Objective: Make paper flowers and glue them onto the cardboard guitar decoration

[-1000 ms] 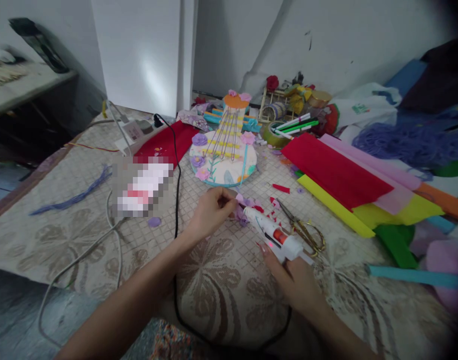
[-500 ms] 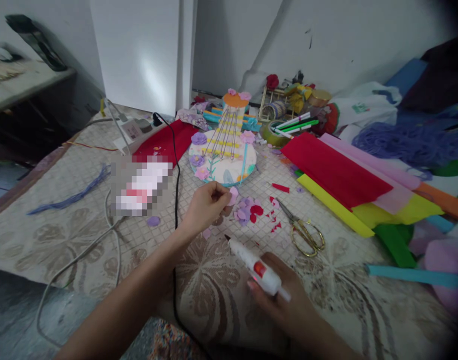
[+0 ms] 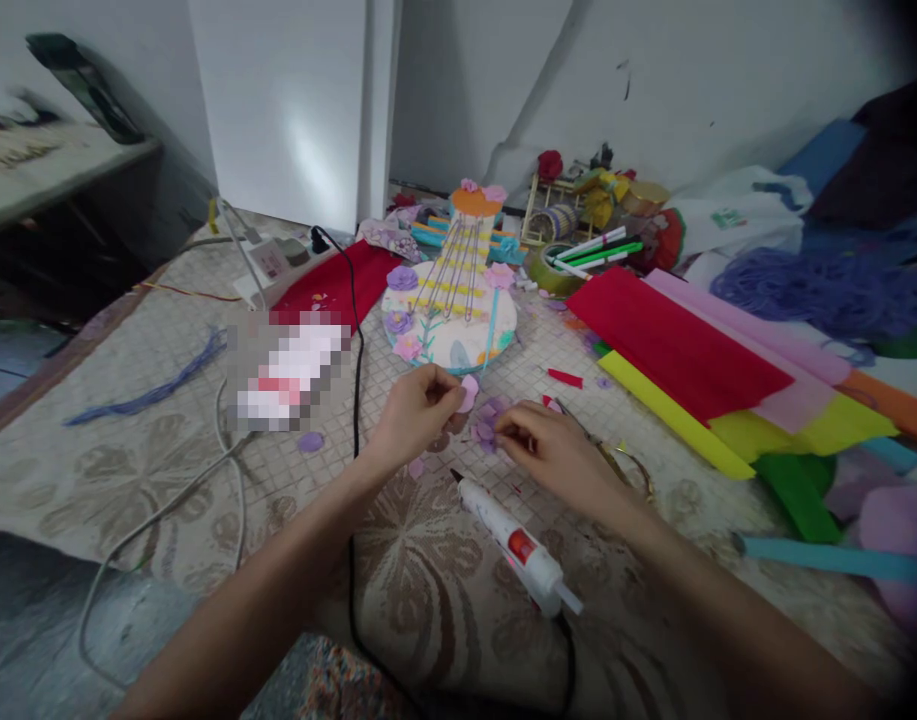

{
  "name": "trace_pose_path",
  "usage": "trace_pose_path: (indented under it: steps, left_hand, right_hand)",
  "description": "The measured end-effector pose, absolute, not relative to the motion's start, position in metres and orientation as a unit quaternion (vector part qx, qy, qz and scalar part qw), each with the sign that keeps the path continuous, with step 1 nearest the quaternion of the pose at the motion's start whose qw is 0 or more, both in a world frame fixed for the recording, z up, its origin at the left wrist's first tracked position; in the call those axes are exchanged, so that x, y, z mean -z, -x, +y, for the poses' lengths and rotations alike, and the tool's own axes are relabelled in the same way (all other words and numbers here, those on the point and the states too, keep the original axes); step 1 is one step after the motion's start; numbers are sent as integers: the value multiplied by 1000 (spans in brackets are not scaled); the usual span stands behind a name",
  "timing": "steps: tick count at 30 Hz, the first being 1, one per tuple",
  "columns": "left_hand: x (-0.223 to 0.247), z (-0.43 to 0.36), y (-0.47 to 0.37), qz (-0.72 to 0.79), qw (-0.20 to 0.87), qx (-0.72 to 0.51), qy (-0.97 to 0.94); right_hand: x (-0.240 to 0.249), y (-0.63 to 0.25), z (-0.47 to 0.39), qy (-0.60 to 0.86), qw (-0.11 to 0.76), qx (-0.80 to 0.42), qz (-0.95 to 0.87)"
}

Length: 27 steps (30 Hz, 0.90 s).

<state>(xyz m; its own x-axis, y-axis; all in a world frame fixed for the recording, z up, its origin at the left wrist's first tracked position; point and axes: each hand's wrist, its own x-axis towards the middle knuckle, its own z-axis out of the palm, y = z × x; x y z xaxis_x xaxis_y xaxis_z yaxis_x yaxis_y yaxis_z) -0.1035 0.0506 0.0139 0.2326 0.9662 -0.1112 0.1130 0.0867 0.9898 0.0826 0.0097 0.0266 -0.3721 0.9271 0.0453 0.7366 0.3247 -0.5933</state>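
Note:
My left hand (image 3: 422, 408) pinches a small pink paper petal (image 3: 469, 393) between thumb and fingertips, just in front of the decorated paper guitar (image 3: 458, 335). Bent fingers bring my right hand (image 3: 548, 440) down to a small pile of purple paper petals (image 3: 490, 420); its fingertips are closed at the pile's edge, and whatever lies between them is hidden. Below both hands a white glue gun (image 3: 510, 540) lies on the tablecloth, nozzle toward the upper left, untouched. Gold-handled scissors (image 3: 638, 470) are partly covered by my right hand and forearm.
Red crepe paper (image 3: 675, 340) and yellow crepe paper (image 3: 668, 410) lie at the right. A black cable (image 3: 357, 400) runs down the table, left of centre. A power strip (image 3: 278, 265) and purple yarn (image 3: 150, 385) are on the left. Markers (image 3: 597, 247) rest behind.
My right hand has let go of the glue gun, which now lies on the table, and has moved up to the purple petals. My left hand still holds the pink petal.

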Motion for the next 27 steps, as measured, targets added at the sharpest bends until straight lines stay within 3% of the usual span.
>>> trace_pose_path:
  steps: [5, 10, 15, 22, 27]
  left_hand:
    - [-13, 50, 104, 487, 553, -375, -562]
    - [-12, 50, 104, 481, 556, -371, -567]
    - [-11, 48, 104, 482, 562, -364, -565]
    - [-14, 47, 102, 493, 584, -346, -544]
    - [-11, 50, 102, 489, 570, -367, -549]
  right_hand:
    - [-12, -62, 19, 566, 111, -143, -804]
    - [-14, -67, 23, 566, 102, -178, -799]
    - [-21, -81, 26, 547, 147, -291, -771]
    - [-22, -85, 29, 526, 314, -544, -573]
    - [-24, -82, 30, 524, 351, -523, -574]
